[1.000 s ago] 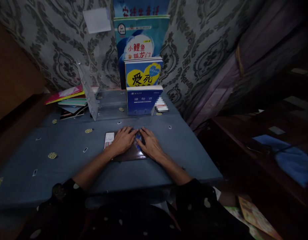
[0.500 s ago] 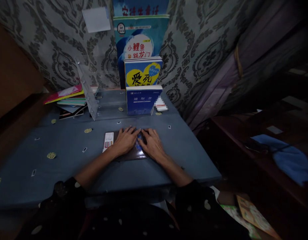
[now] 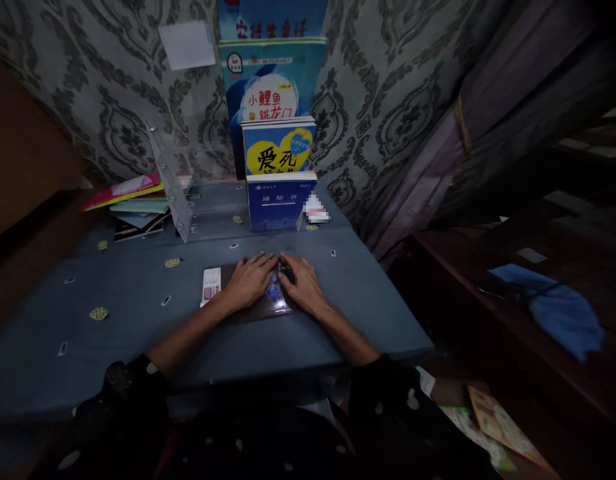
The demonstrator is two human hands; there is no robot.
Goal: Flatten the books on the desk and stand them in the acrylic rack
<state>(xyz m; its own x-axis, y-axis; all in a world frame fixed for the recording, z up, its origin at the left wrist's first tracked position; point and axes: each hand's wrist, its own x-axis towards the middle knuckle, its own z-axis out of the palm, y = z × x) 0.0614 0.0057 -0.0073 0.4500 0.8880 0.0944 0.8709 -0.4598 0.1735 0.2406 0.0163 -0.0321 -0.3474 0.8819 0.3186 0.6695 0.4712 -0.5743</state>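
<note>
A dark, glossy book-like item (image 3: pixel 262 309) lies flat on the blue tablecloth, with a blue picture at its middle and a white label (image 3: pixel 211 287) at its left end. My left hand (image 3: pixel 251 280) rests palm down across its middle, fingers stretched out. On its right part lies my right hand (image 3: pixel 304 283), fingers extended and thumb spread toward the left hand. Both hands cover much of the item, so its kind is not certain. Behind them, a blue booklet (image 3: pixel 278 203) stands at the front of a tiered clear stand.
Taller books, including a teal one (image 3: pixel 273 83), rise behind the blue booklet. A clear plastic panel (image 3: pixel 169 183) stands left of them, beside a stack of thin books (image 3: pixel 138 207). Blue cloth (image 3: pixel 553 307) lies on a dark surface at right. Booklets (image 3: pixel 508 427) lie lower right.
The view has shifted slightly, so the scene sits a little further left. My right hand's thumb and fingers have shifted slightly on the item; the left hand stays flat.
</note>
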